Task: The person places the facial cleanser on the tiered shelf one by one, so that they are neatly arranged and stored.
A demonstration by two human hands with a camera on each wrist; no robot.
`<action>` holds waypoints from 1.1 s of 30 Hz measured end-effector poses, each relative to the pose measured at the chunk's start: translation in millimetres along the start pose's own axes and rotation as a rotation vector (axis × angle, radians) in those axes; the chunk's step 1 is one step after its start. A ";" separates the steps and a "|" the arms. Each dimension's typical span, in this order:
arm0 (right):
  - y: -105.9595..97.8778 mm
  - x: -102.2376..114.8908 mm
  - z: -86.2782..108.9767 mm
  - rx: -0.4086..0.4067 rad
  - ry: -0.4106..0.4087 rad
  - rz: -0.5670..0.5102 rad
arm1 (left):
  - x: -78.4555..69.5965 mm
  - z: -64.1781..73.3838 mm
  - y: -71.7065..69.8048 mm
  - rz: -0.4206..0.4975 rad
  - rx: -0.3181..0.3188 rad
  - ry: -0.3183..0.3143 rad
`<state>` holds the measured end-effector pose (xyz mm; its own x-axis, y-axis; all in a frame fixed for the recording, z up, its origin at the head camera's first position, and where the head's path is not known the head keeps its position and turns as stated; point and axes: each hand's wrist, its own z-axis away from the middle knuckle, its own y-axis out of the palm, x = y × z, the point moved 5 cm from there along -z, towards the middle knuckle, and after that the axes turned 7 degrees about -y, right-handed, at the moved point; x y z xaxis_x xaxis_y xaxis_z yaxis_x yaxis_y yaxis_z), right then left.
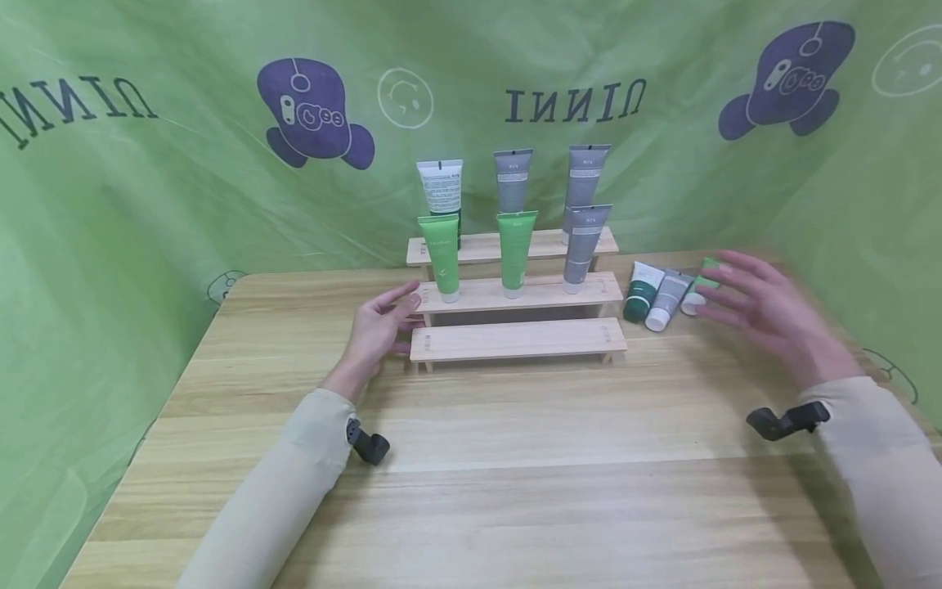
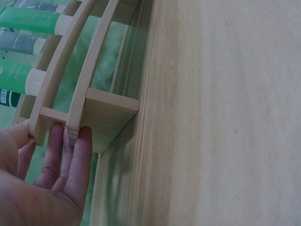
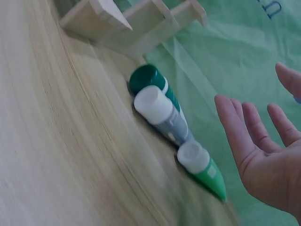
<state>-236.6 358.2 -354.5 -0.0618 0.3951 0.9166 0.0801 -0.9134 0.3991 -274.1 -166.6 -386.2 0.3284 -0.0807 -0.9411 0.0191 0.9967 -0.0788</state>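
Observation:
A three-step wooden display stand (image 1: 515, 339) bears squeeze tubes on its upper two steps. On the middle step stand two green tubes (image 1: 517, 252) and a grey tube (image 1: 585, 245); behind them are a white and dark green tube (image 1: 441, 192) and two more grey ones. My left hand (image 1: 379, 323) holds the stand's left end, thumb by the middle step and fingertips against the lowest step's end (image 2: 73, 134). With fingers spread, my right hand (image 1: 769, 307) hovers beside three lying tubes: white and dark green (image 1: 643, 290), grey (image 1: 668, 300) and light green (image 3: 211, 179).
The wooden table (image 1: 500, 507) reaches back to a green printed cloth (image 1: 471, 98) that hangs behind and on both sides. The lying tubes are close to the stand's right end, caps toward me. A small black device (image 1: 368, 443) is strapped at each wrist.

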 end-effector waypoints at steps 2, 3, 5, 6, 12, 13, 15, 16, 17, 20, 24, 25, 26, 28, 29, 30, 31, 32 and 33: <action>-7.5 1.0 1.5 -0.015 0.016 0.011 | -0.2 0.0 -0.2 0.001 0.001 0.001; -10.7 1.6 2.5 -0.024 0.030 0.025 | -0.3 0.1 -0.3 0.001 0.001 0.000; -17.3 2.0 3.4 -0.047 0.059 0.038 | -0.5 0.2 -0.5 0.002 0.001 -0.001; -20.3 1.9 3.5 -0.051 0.072 0.047 | -0.5 0.3 -0.5 0.003 0.001 -0.002; -42.5 -5.0 1.2 -0.096 0.179 0.032 | -1.0 1.2 -0.3 0.003 -0.001 -0.005; -45.9 -6.7 0.6 -0.110 0.201 0.015 | -0.9 1.2 -0.4 0.002 -0.001 -0.005; -51.4 -9.8 -0.3 -0.148 0.242 -0.049 | -0.7 1.2 -0.4 -0.001 0.000 -0.004; -53.5 -11.3 -0.7 -0.167 0.259 -0.079 | -0.6 1.3 -0.3 -0.002 0.001 -0.004; -55.2 -12.6 -0.7 -0.189 0.275 -0.113 | -0.6 1.3 -0.3 -0.001 0.001 -0.004; -57.5 -14.7 1.5 -0.220 0.304 -0.169 | -0.4 1.3 0.0 0.002 0.003 -0.005; -56.9 -16.1 4.5 -0.230 0.342 -0.176 | -0.1 0.8 0.1 0.008 0.003 -0.005; -56.8 -16.7 4.0 -0.246 0.355 -0.192 | -0.1 0.7 0.1 0.008 0.004 -0.004; -56.1 -17.0 3.1 -0.252 0.368 -0.202 | 0.0 0.6 0.1 0.008 0.004 -0.004; -54.4 -18.0 -1.3 -0.272 0.390 -0.243 | 0.2 0.4 0.0 0.009 0.003 -0.004; -53.9 -18.3 -3.6 -0.277 0.399 -0.243 | 0.2 0.3 0.0 0.008 0.003 -0.003; -53.1 -18.3 -6.3 -0.282 0.405 -0.238 | 0.2 0.3 0.0 0.007 0.003 -0.003; -52.4 -18.3 -8.6 -0.280 0.411 -0.225 | 0.2 0.3 0.0 0.007 0.003 -0.003; -51.3 -18.2 -10.9 -0.270 0.415 -0.209 | 0.2 0.3 0.1 0.008 0.003 -0.004; -50.0 -18.1 -13.1 -0.257 0.416 -0.182 | 0.1 0.2 0.1 0.008 0.002 -0.004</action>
<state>-252.5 395.4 -391.3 -0.4459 0.5252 0.7248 -0.2120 -0.8487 0.4845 -273.9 -166.5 -386.2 0.3321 -0.0726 -0.9405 0.0187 0.9973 -0.0703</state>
